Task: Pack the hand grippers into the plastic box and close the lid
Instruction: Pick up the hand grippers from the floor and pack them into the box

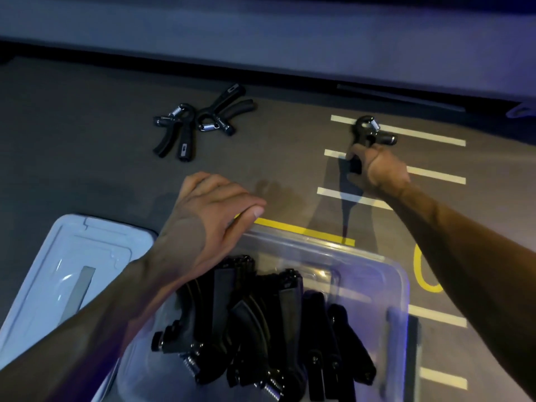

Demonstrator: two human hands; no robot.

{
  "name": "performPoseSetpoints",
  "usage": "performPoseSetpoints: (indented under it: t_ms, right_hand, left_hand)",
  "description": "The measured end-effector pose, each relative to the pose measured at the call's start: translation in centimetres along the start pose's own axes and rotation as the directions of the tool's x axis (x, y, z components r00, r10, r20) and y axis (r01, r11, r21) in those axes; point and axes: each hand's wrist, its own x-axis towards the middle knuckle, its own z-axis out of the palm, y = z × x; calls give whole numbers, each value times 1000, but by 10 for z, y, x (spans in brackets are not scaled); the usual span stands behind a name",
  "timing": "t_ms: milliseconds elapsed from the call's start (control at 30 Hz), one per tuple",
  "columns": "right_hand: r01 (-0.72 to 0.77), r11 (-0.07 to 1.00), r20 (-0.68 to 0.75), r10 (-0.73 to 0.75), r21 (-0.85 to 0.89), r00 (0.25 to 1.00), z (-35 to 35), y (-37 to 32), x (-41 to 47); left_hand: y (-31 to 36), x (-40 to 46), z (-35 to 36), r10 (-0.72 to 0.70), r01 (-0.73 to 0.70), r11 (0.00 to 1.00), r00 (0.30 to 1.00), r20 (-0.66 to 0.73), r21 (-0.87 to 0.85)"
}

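Two bare forearms in view, no sleeves. Left hand: no ring, watch or glove seen; thumbnail short, veins raised on the back. Right hand: likewise bare, tendons showing at the wrist. No markings noted.

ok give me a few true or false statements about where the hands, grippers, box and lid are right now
1. The right hand is closed on a hand gripper on the floor. True.
2. The lid is on the plastic box. False: it lies beside the box, on its left.
3. Two loose grippers lie together on the floor beyond the box. True.
4. The plastic box is empty. False: several black grippers are already inside.
5. The left hand holds a gripper. False: it is empty, at the box's far rim.
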Motion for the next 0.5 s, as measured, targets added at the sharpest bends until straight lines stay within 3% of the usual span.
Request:
performPoseSetpoints:
  t_ms: [100, 200, 367, 500]
  right_hand:
    - [116, 993, -129, -112, 25, 985, -6, -9, -31]
    - [178, 957, -259, -115, 231, 959, -31, -24, -59]
    - [350, 783, -467, -87, 514, 880, -89, -67, -121]
    - [579, 695, -565, -294, 426, 770, -132, -112, -178]
  left_hand:
    - [-1, -11, -6, -37, 37, 999, 999, 13, 7]
    - [-2, -27, -14, -81, 81, 996, 997, -3, -31]
    - [-11, -60, -20, -213, 208, 976, 975, -69, -69]
    - [-22, -84, -18, -315, 297, 942, 943, -109, -155]
